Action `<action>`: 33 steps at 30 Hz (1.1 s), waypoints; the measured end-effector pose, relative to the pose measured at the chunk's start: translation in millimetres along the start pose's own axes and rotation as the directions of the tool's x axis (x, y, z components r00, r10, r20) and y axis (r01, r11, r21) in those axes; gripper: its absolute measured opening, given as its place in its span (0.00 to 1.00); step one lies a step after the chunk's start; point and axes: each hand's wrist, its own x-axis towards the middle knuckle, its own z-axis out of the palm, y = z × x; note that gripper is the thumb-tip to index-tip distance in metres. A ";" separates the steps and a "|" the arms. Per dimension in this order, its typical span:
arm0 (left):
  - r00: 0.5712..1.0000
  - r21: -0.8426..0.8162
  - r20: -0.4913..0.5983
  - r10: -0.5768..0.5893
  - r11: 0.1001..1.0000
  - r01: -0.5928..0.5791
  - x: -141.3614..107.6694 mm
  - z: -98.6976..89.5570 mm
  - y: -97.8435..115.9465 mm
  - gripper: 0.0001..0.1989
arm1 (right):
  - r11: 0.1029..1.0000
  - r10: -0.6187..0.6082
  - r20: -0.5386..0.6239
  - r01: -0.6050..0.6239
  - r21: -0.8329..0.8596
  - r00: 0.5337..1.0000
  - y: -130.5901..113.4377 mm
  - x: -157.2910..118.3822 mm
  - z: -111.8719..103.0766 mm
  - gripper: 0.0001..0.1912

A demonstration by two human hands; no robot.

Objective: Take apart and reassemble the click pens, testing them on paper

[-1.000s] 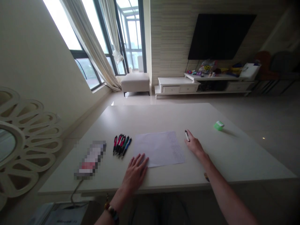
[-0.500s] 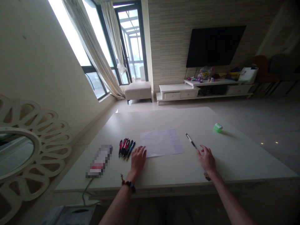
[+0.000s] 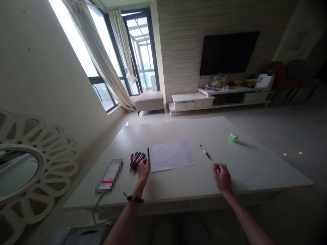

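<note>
My left hand (image 3: 144, 170) is closed on a dark pen (image 3: 148, 153), which stands out past its fingertips. Just left of that hand, several pens (image 3: 135, 160) with red and dark barrels lie in a bunch. A white sheet of paper (image 3: 173, 156), printed along its right side, lies flat between my hands. My right hand (image 3: 221, 175) has its fingers curled near the lower end of a white and black pen (image 3: 205, 152) lying on the table; whether it touches or holds anything is too small to tell.
The white table (image 3: 178, 190) also bears a pixelated phone-like object (image 3: 109, 177) with a cable at the left and a green and white box (image 3: 233, 137) at the right. A round mirror frame (image 3: 58, 183) stands at the far left.
My left hand has moved slightly left and closed on a dark pen, lifting it apart from the bunch. The fingers of my right hand have curled in. The view has shifted a little.
</note>
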 end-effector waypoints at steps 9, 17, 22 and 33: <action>0.859 -0.776 0.511 -0.022 0.419 0.472 -92.6 37.2 46.3 0.18 | 0.614 0.087 0.756 -0.632 0.472 0.649 -113.6 -70.8 69.7 0.27; 0.803 -0.590 0.583 0.120 0.742 0.317 -82.2 23.8 29.8 0.19 | 0.490 0.195 0.716 -0.699 0.520 0.670 -106.5 -56.3 78.0 0.21; 0.871 -0.329 0.331 0.364 0.909 -0.255 -76.0 33.4 16.9 0.08 | 0.630 0.233 0.603 -0.591 0.504 0.763 -106.8 -53.2 87.1 0.26; 0.691 0.062 0.158 0.705 0.692 -0.719 -90.6 43.3 12.9 0.13 | 0.827 0.243 0.335 -0.375 0.419 0.911 -109.4 -58.1 106.5 0.29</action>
